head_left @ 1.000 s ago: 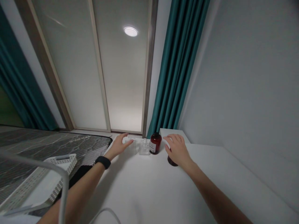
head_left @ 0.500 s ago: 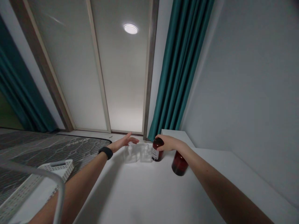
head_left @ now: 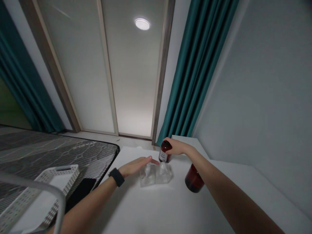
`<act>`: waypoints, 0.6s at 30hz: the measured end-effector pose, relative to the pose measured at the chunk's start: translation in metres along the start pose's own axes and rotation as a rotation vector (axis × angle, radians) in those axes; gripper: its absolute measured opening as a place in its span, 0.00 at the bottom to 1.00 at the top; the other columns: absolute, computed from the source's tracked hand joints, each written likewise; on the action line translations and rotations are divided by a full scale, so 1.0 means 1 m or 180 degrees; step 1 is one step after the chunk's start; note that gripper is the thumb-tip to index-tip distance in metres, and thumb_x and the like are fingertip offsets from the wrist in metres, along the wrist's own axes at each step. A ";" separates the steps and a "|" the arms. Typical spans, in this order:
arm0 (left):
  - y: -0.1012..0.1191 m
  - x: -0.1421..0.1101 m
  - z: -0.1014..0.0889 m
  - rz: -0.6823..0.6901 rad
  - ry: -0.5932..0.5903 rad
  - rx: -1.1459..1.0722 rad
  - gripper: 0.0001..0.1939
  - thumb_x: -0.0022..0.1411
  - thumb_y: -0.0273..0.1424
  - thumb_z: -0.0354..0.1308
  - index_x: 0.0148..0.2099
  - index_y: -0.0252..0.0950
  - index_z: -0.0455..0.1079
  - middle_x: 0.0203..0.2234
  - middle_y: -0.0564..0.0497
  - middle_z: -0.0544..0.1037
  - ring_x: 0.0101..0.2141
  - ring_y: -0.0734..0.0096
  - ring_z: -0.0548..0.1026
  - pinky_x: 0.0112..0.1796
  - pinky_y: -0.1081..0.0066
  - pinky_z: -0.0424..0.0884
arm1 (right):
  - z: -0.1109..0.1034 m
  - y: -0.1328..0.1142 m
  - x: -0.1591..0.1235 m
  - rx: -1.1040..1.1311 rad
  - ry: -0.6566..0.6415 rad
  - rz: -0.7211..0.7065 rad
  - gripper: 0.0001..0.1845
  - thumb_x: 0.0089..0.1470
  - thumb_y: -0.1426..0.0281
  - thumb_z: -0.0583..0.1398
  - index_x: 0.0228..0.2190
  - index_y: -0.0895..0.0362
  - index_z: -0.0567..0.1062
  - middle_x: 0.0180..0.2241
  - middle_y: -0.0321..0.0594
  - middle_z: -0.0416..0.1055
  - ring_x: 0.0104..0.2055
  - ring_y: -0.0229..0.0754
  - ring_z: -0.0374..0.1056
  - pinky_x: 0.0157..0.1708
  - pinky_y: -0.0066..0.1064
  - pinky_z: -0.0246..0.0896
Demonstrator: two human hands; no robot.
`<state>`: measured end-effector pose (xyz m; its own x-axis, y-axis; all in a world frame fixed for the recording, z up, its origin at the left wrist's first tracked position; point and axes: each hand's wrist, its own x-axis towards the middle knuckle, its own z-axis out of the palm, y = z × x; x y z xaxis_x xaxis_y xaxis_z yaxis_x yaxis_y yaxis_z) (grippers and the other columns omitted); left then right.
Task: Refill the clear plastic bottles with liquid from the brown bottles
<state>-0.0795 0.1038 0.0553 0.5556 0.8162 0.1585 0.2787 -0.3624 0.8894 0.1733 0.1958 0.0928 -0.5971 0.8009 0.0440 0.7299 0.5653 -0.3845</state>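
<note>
My right hand (head_left: 175, 146) is wrapped round the upper part of a small dark amber bottle (head_left: 165, 152) with a white label, near the far edge of the white table (head_left: 156, 211). My left hand (head_left: 138, 165), with a black watch on the wrist, is stretched out with fingers extended. It lies against the far side of two clear bottles, a left one (head_left: 147, 177) and a right one (head_left: 163, 173), which stand side by side. A larger amber bottle (head_left: 194, 180) stands closer to me, partly hidden behind my right forearm.
To the left, a white perforated basket (head_left: 69, 174) stands by a grey patterned mattress (head_left: 60, 148). A pale curved bar (head_left: 60, 198) crosses the lower left. A teal curtain (head_left: 195, 74) and sliding door panels (head_left: 135, 84) are beyond the table, with a wall (head_left: 263, 97) at right.
The clear bottles have come nearer to me, with my left hand behind them. My right hand still holds the small amber bottle, now beyond them rather than beside them. The view has shifted slightly.
</note>
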 end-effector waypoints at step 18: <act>-0.084 -0.042 -0.051 -0.0275 0.1959 0.0827 0.42 0.49 0.33 0.69 0.65 0.38 0.57 0.55 0.40 0.73 0.53 0.54 0.73 0.56 0.54 0.66 | 0.042 -0.104 0.069 0.0225 -0.0021 -0.0791 0.44 0.56 0.68 0.61 0.68 0.51 0.47 0.64 0.51 0.60 0.59 0.50 0.66 0.57 0.42 0.61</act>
<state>-0.1656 0.1230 -0.0039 -0.0036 0.9269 0.3753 0.5243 -0.3178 0.7900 0.0420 0.1845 0.0966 -0.7576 0.6377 0.1392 0.5355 0.7292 -0.4261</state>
